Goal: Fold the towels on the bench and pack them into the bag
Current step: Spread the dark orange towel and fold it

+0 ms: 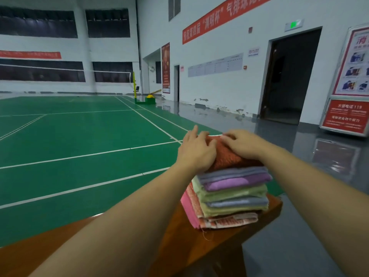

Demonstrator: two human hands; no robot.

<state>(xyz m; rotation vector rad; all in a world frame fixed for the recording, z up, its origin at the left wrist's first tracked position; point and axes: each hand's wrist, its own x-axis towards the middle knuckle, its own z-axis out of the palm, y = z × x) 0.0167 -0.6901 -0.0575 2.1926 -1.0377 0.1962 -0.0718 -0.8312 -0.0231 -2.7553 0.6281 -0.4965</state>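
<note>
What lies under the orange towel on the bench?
Under the orange towel, which both hands press on, lies a stack of folded towels: grey, purple, green, pink and patterned, on the wooden bench. Their full count is unclear.

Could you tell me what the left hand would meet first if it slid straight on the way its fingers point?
Probably nothing: the left hand rests on the orange towel, its fingers already past the far edge, with only floor beyond.

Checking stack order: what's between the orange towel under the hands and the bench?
Head view: folded towels, purple, green, grey and pink, stacked between the orange towel and the bench.
</note>
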